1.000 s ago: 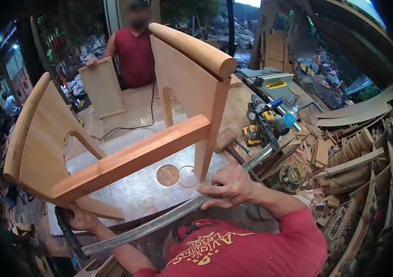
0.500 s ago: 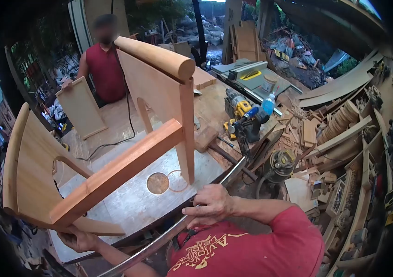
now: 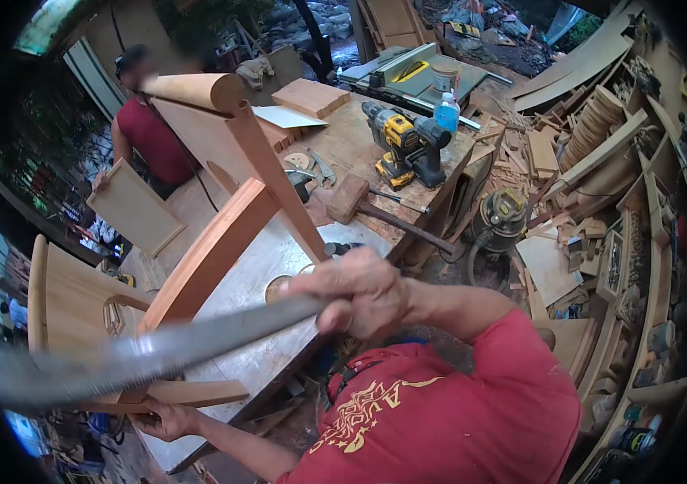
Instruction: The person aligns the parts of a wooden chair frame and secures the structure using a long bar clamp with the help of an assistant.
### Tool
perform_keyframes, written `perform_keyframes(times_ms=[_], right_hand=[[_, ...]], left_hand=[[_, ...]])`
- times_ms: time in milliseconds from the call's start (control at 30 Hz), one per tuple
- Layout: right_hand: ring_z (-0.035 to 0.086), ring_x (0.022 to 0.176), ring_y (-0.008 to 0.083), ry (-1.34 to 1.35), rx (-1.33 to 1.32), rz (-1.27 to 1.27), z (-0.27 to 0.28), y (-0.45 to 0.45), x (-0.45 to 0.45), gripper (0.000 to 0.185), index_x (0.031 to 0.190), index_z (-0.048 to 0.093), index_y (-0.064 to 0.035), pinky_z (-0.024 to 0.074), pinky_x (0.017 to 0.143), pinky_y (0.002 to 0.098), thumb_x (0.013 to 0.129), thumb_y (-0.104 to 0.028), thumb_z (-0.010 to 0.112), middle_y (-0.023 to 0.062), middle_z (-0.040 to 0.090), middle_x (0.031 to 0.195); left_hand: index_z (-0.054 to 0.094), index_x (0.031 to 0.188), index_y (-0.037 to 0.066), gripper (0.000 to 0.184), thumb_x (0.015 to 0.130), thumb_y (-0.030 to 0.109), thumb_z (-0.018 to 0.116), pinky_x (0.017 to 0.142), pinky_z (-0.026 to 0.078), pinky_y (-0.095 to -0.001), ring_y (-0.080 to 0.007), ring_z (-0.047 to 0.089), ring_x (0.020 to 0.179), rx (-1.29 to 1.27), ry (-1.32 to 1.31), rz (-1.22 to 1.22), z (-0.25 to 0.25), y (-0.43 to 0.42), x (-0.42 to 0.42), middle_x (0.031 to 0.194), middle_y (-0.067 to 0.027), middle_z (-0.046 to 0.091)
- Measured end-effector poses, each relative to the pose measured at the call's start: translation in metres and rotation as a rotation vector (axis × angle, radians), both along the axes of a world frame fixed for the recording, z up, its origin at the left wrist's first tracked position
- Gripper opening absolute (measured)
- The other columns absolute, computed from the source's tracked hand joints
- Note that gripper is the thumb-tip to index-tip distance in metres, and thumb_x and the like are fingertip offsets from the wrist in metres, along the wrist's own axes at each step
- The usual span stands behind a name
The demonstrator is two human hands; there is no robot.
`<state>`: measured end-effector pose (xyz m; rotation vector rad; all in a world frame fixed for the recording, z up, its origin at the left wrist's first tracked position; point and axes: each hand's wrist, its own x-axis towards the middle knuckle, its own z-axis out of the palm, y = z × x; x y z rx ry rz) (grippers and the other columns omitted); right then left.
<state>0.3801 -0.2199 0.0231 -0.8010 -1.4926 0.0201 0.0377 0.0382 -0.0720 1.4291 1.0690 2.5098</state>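
Observation:
My right hand (image 3: 363, 294) is closed round a long metal bar (image 3: 198, 339), which is blurred and slants up across the view from the left. At the lower left, my left hand (image 3: 170, 419) grips the lower edge of a wooden frame. This frame has a curved side panel (image 3: 77, 298) at left, a second panel (image 3: 198, 133) with a rounded top rail farther back, and a reddish crossbar (image 3: 210, 250) joining them. The metal bar hides part of the crossbar's near end. Under the frame lies a silvery sheet (image 3: 234, 298) with a round hole.
Across the bench a person (image 3: 154, 137) in a red sleeveless top holds a light panel (image 3: 135, 208). A mallet (image 3: 349, 199), yellow drill (image 3: 398, 133), blue bottle (image 3: 446, 113) and table saw (image 3: 408, 73) are on the right. Wood scraps and a machine (image 3: 503, 211) lie beyond.
My right hand has lifted the metal bar off the bench's near edge, up in front of the frame. My left hand stays at the frame's lower edge. The view has turned right.

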Motion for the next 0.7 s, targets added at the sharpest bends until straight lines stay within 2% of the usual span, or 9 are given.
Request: perform_keyframes(times_ms=[33,133,233,300,367,500,633,700], right_hand=[[0.067,0.069,0.0164,0.059,-0.049,0.001,0.007,-0.008,0.007,0.043,0.118,0.064,0.0043,0.0513,0.062,0.0295,0.094,-0.031,0.066,0.0119,0.07,0.078],[0.06,0.066,0.0094,0.214,-0.047,-0.016,0.021,-0.018,0.028,0.043,0.121,0.063,0.0057,0.0483,0.06,0.0256,0.098,-0.031,0.06,0.0041,0.067,0.076],[0.045,0.058,0.0048,0.252,-0.021,-0.089,0.011,-0.02,0.057,0.054,0.123,0.059,0.0068,0.0389,0.057,0.0206,0.101,-0.041,0.049,-0.0015,0.053,0.066],[0.042,0.056,0.006,0.39,-0.096,-0.118,0.008,-0.024,0.063,0.065,0.126,0.055,0.0061,0.0351,0.055,0.0214,0.1,-0.052,0.043,0.0009,0.048,0.062],[0.039,0.054,0.006,0.435,-0.08,-0.12,-0.01,-0.016,0.075,0.065,0.129,0.052,0.0047,0.0329,0.052,0.021,0.099,-0.053,0.044,0.0003,0.046,0.061],[0.039,0.052,0.0063,0.523,-0.123,-0.187,-0.031,-0.01,0.09,0.066,0.132,0.05,0.0027,0.0319,0.05,0.021,0.099,-0.054,0.043,0.0001,0.046,0.061],[0.039,0.056,0.0022,0.565,-0.158,-0.292,-0.033,-0.001,0.099,0.055,0.127,0.057,0.0033,0.0316,0.05,0.0193,0.103,-0.044,0.044,-0.0061,0.044,0.063],[0.039,0.054,0.0031,0.582,-0.209,-0.293,-0.03,0.004,0.1,0.058,0.125,0.058,0.0028,0.032,0.05,0.0199,0.102,-0.048,0.042,-0.0056,0.043,0.061]], left_hand=[[0.056,0.128,-0.001,0.04,0.091,0.007,0.069,0.095,0.052,-0.0354,-0.0223,0.059,0.112,0.009,-0.043,-0.078,0.007,-0.009,0.006,0.127,-0.0134,0.06],[0.057,0.127,0.0,0.041,0.089,0.006,0.07,0.095,0.052,-0.0373,-0.0222,0.059,0.112,0.021,-0.042,-0.11,0.007,-0.008,0.003,0.129,-0.0127,0.059],[0.057,0.127,-0.001,0.04,0.089,0.005,0.071,0.094,0.052,-0.0365,-0.0215,0.059,0.111,-0.092,-0.064,-0.006,0.016,-0.018,0.011,0.127,-0.0122,0.06],[0.058,0.126,-0.001,0.04,0.089,0.007,0.071,0.093,0.052,-0.0367,-0.0214,0.059,0.109,-0.089,-0.036,0.02,0.012,-0.016,0.008,0.126,-0.0116,0.061],[0.058,0.125,-0.001,0.039,0.089,0.007,0.07,0.093,0.053,-0.0366,-0.0212,0.059,0.108,-0.144,0.001,0.088,0.016,-0.019,0.01,0.125,-0.0115,0.061],[0.057,0.125,-0.002,0.036,0.091,0.006,0.068,0.092,0.053,-0.0361,-0.0219,0.059,0.108,-0.065,0.016,0.046,0.008,-0.01,0.004,0.125,-0.013,0.06],[0.056,0.125,-0.004,0.039,0.09,0.009,0.069,0.095,0.052,-0.0354,-0.023,0.061,0.109,-0.054,-0.022,-0.006,0.002,-0.006,-0.002,0.125,-0.0149,0.061],[0.056,0.125,-0.005,0.041,0.09,0.011,0.071,0.096,0.051,-0.035,-0.0233,0.061,0.109,-0.03,-0.046,-0.039,-0.001,-0.002,-0.004,0.126,-0.0155,0.062]])
